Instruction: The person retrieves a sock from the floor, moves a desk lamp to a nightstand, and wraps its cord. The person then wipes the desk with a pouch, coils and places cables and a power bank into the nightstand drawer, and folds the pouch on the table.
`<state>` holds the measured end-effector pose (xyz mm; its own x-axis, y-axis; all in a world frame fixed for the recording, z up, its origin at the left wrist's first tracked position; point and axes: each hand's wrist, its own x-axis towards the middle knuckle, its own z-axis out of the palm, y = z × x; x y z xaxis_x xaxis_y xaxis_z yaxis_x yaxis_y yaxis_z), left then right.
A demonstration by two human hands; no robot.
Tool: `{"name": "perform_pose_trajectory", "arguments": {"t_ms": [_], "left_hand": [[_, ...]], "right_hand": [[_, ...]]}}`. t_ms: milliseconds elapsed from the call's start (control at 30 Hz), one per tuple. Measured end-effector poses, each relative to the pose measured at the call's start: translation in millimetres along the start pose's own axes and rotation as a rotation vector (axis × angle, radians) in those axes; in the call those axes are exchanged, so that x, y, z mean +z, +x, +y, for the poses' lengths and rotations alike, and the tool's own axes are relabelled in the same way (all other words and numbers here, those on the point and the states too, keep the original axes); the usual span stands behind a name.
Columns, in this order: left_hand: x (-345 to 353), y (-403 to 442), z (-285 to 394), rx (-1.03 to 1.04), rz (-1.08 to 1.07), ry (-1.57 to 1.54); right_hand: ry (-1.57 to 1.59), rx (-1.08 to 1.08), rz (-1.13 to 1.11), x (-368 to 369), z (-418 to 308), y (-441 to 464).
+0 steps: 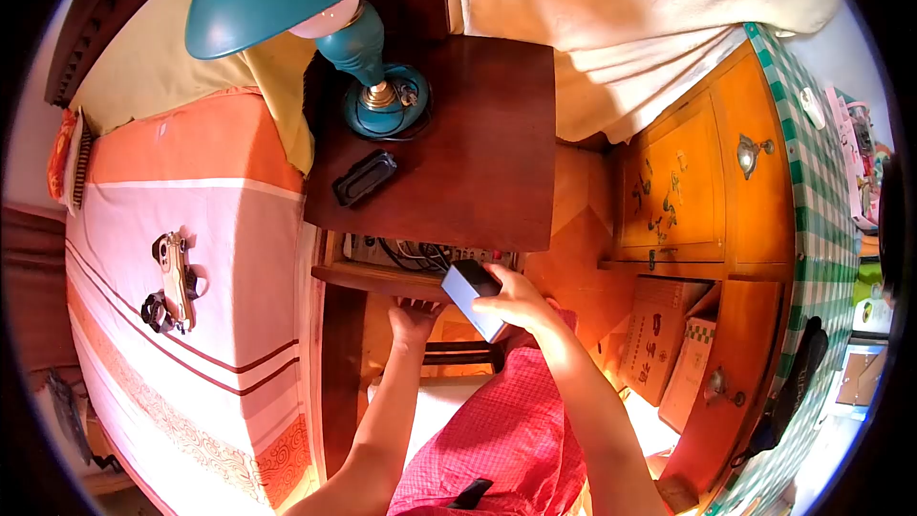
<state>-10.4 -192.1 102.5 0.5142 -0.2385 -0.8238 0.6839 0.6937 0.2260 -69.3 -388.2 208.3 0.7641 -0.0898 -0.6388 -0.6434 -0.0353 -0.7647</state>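
Note:
My right hand (516, 298) is closed round a small box (474, 298) with a dark top and a pale blue side, held tilted over the front of an open drawer. My left hand (415, 317) is just below the drawer front (382, 282), its fingers spread and partly hidden under the edge, with nothing seen in it. Inside the drawer lie dark coiled cables (420, 254). Above the drawer, a black oblong case (365, 178) rests on the dark red tabletop (478, 153).
A teal lamp (357, 50) stands at the tabletop's back left. On the left is a bed (205, 268) with a strapped device (175, 282) on it. To the right are an orange cabinet (697, 182) and cardboard boxes (653, 339).

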Motion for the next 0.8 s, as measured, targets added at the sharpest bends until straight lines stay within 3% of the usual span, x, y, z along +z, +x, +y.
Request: {"name": "perform_pose_trajectory", "arguments": {"t_ms": [133, 267, 367, 467, 533, 800], "left_hand": [[21.4, -33.8, 3.1, 0.194, -0.001, 0.088], [5.7, -9.9, 8.0, 0.268, 0.012, 0.07], [32.9, -25.3, 2.8, 0.33, 0.13, 0.404], [49.4, -21.3, 4.2, 0.203, 0.209, 0.47], [50.8, -15.2, 4.3, 0.163, 0.325, 0.48], [10.2, -28.1, -6.9, 0.191, 0.311, 0.474]], "right_hand": [[0.01, -0.064, 0.102, 6.3, 23.8, 11.7], [-0.03, -0.097, 0.151, 1.3, 24.5, 9.0], [-0.068, 0.012, 0.119, -5.3, 8.1, -2.2], [-0.222, -0.115, 0.333, 2.1, 25.1, 10.1], [-0.228, -0.115, 0.341, 4.3, 20.6, 7.4], [-0.256, -0.042, 0.35, 9.1, 8.3, 3.2]]}}
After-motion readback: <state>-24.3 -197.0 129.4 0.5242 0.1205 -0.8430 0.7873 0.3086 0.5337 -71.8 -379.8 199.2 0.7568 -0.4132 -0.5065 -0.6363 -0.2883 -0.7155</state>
